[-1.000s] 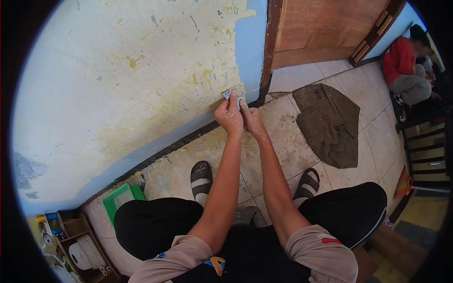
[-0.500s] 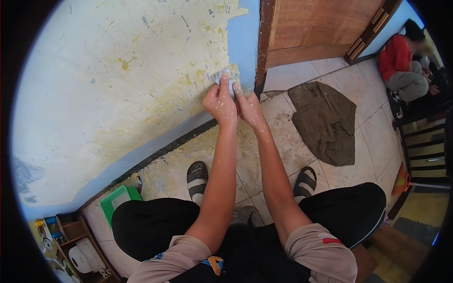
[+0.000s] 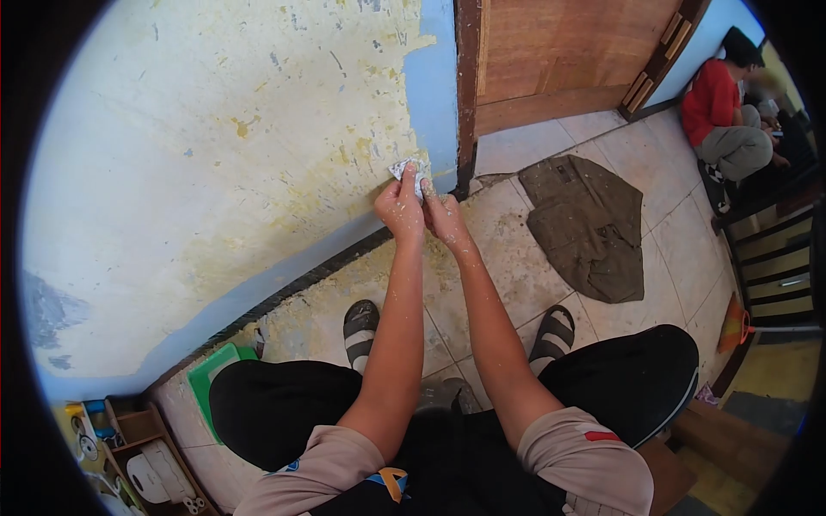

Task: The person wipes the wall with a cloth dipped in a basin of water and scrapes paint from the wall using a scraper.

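Observation:
A flat, whitish-grey scraper (image 3: 418,177) touches the wall (image 3: 258,155) near its lower right edge, beside a blue strip. My left hand (image 3: 401,208) is closed on it, thumb laid along its face. From the right, my right hand (image 3: 445,218) grips its lower part, fingers pressed against my left hand. Pale flakes dot both hands and forearms. The wall around the scraper is cream with yellow patches and scratches. Crumbs of paint lie on the tiled floor (image 3: 495,258) below.
A brown cloth (image 3: 587,230) lies on the floor to the right. Beyond the wall's edge is a wooden door (image 3: 559,56). A person in red (image 3: 712,99) crouches at the far right near a black railing (image 3: 779,258). A green tray (image 3: 211,370) and wooden shelf (image 3: 138,426) stand lower left.
Both hands and the scraper first went up the wall, then came back down toward its lower edge. The view has shifted slightly to the right.

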The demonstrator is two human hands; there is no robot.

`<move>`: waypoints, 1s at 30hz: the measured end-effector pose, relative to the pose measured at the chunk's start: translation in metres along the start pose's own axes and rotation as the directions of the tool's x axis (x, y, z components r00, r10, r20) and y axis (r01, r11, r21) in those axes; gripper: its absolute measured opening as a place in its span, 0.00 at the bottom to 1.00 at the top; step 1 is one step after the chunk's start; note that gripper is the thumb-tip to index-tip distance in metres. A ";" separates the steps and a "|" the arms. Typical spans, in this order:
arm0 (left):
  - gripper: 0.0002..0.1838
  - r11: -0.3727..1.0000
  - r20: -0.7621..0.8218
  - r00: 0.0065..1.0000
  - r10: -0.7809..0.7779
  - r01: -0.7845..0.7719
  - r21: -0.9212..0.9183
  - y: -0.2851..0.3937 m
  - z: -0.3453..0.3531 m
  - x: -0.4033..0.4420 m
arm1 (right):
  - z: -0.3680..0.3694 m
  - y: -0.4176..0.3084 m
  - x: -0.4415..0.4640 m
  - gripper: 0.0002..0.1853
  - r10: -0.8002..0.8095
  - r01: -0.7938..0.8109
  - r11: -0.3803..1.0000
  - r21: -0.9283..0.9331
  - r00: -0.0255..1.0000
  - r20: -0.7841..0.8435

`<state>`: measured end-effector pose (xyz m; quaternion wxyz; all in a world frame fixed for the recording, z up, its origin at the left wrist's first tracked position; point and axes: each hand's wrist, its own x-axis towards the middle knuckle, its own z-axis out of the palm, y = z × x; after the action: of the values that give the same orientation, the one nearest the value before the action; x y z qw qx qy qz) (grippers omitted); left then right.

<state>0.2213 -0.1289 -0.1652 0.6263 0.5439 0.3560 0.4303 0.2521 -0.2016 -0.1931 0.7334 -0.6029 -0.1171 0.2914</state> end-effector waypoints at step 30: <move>0.21 0.945 0.000 0.958 0.286 -0.282 -0.165 0.147 0.040 0.022 | 0.033 -0.157 -0.001 0.34 -0.181 0.187 0.979 -0.079 0.980 0.080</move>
<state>0.2439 -0.1183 -0.0133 0.6043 0.5417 0.2299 0.5371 0.2795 -0.1915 -0.0356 0.7256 -0.6097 -0.2115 0.2388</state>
